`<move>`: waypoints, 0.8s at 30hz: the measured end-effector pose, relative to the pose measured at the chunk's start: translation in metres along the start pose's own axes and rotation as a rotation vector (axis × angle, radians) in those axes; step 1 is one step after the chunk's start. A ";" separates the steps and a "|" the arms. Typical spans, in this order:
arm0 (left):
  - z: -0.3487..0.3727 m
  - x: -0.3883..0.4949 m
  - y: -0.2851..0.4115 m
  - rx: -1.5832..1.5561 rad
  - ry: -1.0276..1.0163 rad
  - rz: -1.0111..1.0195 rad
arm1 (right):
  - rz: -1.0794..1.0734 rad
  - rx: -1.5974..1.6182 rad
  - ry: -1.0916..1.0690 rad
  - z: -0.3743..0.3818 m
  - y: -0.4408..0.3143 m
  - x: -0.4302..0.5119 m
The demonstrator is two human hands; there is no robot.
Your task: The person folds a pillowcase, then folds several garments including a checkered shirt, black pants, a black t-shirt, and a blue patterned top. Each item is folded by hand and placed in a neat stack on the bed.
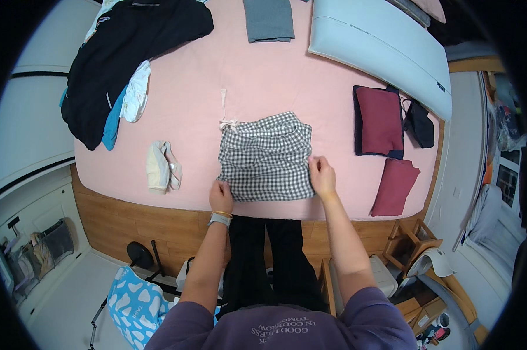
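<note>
A folded black-and-white gingham garment (265,162), perhaps pajama pants, lies on the pink bed sheet (184,92). A pale drawstring (223,105) trails from its upper left corner, where it is tied in a bow. My left hand (221,195) pinches the lower left edge of the cloth, a watch and a thin bracelet on that wrist. Higher up, on the right edge, the fingers of my right hand (322,175) are curled closed on the fabric. The fingertips of both hands are partly hidden.
Left of the garment lies a cream bra-like piece (160,168). Beyond it is a heap with a black garment (128,57). Folded maroon clothes (381,120) and a small black item (420,124) lie right. Farther off are folded grey cloth (270,22) and a pale blue padded board (373,43).
</note>
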State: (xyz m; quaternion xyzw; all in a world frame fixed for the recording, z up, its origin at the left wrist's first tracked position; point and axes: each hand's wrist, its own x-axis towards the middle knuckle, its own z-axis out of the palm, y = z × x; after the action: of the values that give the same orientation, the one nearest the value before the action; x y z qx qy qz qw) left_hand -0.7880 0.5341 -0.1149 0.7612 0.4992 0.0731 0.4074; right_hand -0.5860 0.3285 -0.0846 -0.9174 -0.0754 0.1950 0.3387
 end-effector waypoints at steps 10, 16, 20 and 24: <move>0.021 0.086 0.070 0.039 0.150 0.439 | -0.285 -0.194 0.157 0.008 -0.048 0.066; 0.006 0.112 0.101 -0.282 -0.437 -0.304 | 0.506 0.540 -0.447 -0.001 -0.055 0.090; -0.048 0.116 0.167 -0.669 -0.665 -0.208 | 0.298 0.779 -0.456 -0.060 -0.106 0.090; -0.107 0.091 0.209 -0.512 -0.464 0.553 | -0.269 0.679 -0.408 -0.130 -0.139 0.064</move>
State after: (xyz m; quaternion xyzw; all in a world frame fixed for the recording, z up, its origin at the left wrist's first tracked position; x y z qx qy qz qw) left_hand -0.6520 0.6313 0.0736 0.7371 0.1380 0.1279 0.6490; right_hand -0.4750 0.3744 0.0767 -0.6778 -0.1917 0.3407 0.6227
